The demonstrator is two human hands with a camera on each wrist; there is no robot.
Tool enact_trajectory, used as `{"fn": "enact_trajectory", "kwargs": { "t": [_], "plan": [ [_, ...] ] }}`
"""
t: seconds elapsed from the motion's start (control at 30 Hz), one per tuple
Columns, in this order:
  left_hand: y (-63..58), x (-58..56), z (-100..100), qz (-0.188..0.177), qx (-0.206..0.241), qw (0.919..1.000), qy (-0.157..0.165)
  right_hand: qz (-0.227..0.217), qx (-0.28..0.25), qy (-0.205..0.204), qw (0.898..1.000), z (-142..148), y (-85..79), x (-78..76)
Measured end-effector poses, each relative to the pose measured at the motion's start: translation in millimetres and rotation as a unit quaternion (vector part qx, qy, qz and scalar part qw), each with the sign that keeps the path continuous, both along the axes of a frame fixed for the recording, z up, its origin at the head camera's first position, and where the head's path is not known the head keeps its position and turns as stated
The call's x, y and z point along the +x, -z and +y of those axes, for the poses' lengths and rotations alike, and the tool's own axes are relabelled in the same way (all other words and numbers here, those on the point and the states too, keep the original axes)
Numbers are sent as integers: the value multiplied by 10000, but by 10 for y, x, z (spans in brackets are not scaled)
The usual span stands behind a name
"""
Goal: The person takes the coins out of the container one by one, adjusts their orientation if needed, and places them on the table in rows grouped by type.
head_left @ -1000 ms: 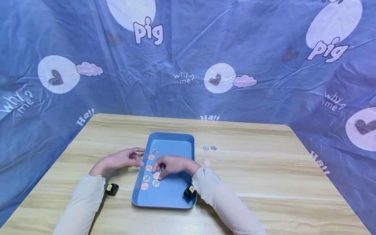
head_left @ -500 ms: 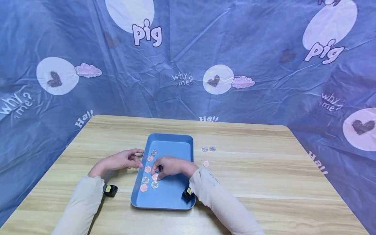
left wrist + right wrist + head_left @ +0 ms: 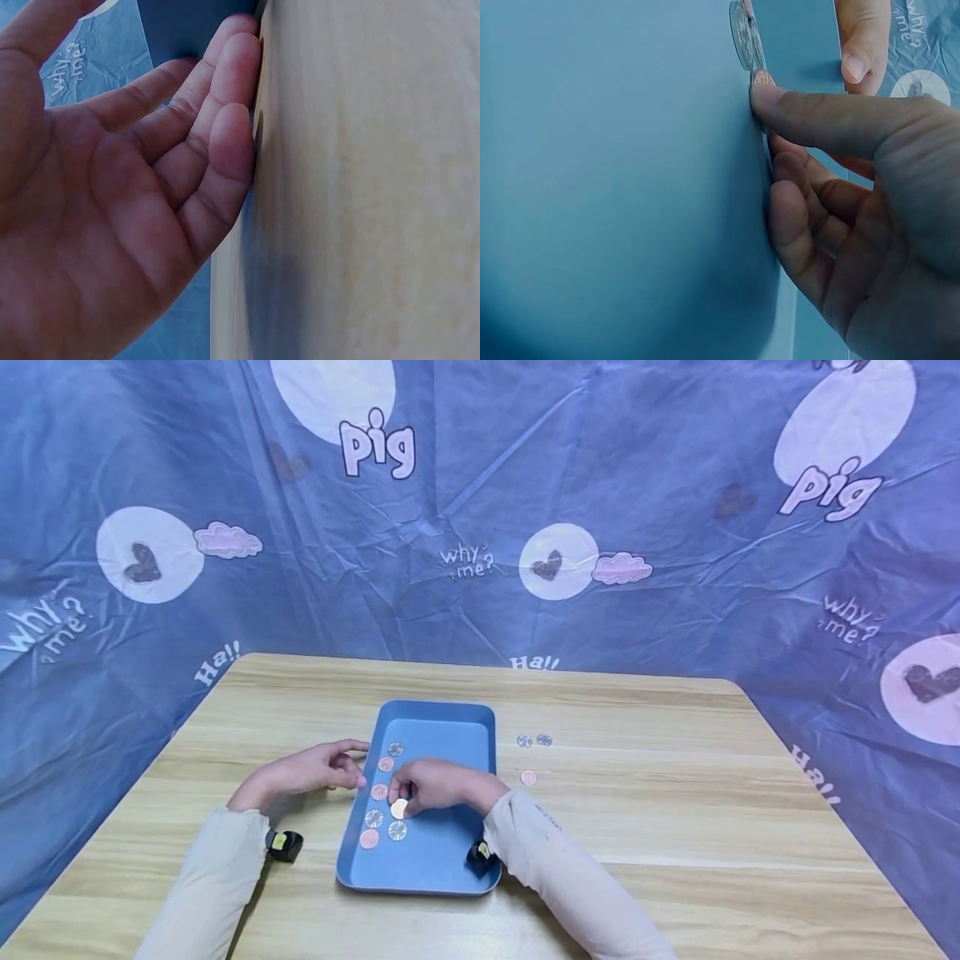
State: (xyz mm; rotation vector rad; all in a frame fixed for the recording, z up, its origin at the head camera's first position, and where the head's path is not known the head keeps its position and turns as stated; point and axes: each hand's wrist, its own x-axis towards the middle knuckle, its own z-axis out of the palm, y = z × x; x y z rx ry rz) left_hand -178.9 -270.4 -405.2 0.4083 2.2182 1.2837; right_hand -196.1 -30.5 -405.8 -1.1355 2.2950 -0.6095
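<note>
My right hand (image 3: 438, 781) reaches inside the blue tray (image 3: 442, 878), thumb and fingers pinching a copper-coloured coin (image 3: 399, 808) low over the tray floor. In the right wrist view the thumb (image 3: 810, 116) lies at that coin's edge (image 3: 762, 78). My left hand (image 3: 311, 768) lies along the tray's left side, fingers relaxed, thumb and forefinger at the rim. Its other fingers rest against the wooden table in the left wrist view, palm (image 3: 82, 225) showing. Around the pinched coin lie several coins, among them a silver one (image 3: 397, 831) and a copper one (image 3: 369, 838).
To the right of the tray, two silver coins (image 3: 534, 740) and a copper coin (image 3: 528, 777) lie on the wooden table (image 3: 660, 810). A printed blue cloth (image 3: 480, 510) hangs behind the table. Each wrist wears a black camera (image 3: 283, 845).
The coin between my right fingertips has brightened and now looks tilted, after lying flat and pinkish. Both hands keep nearly the same place; the whole view shifts slightly.
</note>
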Motion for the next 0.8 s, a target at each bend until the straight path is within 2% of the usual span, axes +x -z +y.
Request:
{"fn": "enact_trajectory", "kwargs": {
  "t": [0.23,0.4,0.63,0.8],
  "plan": [
    [-7,-13,8,-15,-3,10000,13,31,-113,-135,9998,36,-18,-20],
    [1,-13,5,-35,13,10000,13,58,-175,-57,9998,52,-26,-15],
    [1,0,-7,-46,44,10000,-6,-412,-421,118,9982,67,-53,-21],
    [-9,1,-1,-48,-3,10000,-13,-805,-560,222,9949,97,-176,-47]
  ]
}}
